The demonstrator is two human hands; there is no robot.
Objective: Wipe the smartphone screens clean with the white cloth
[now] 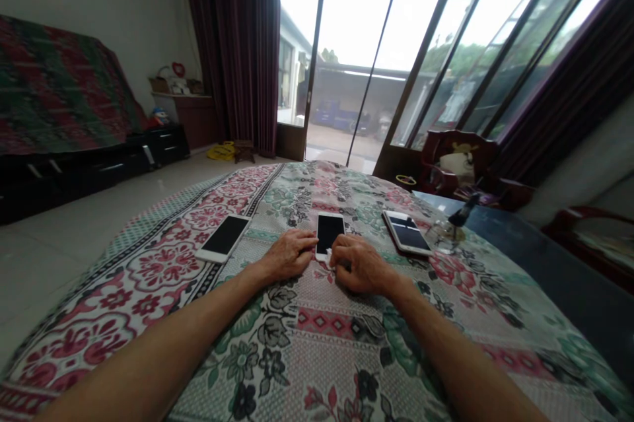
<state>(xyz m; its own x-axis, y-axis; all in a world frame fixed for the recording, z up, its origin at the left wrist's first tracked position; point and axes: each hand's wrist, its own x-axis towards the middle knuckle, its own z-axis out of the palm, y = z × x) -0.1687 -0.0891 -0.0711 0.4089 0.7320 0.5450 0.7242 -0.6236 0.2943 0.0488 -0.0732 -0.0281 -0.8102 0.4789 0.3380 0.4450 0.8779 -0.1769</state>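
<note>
A white smartphone [329, 232] with a dark screen lies face up on the patterned tablecloth between my hands. My left hand [292, 253] lies palm down beside it, fingers stretched out with their tips touching its left edge. Curled over the lower right corner is my right hand [359, 263], closed on a small white wipe [329, 255], mostly hidden under the fingers. To the left, another white smartphone [224, 238] rests face up at a slant. On the right sits a white tablet [409, 233], its screen reflecting the windows.
The floral tablecloth [317, 362] covers a round table. Right of the tablet stands a clear glass bottle [446, 236] with a dark top. Beyond the cloth is a dark tabletop [515, 250]. A wooden chair [460, 158] stands behind, near the glass doors.
</note>
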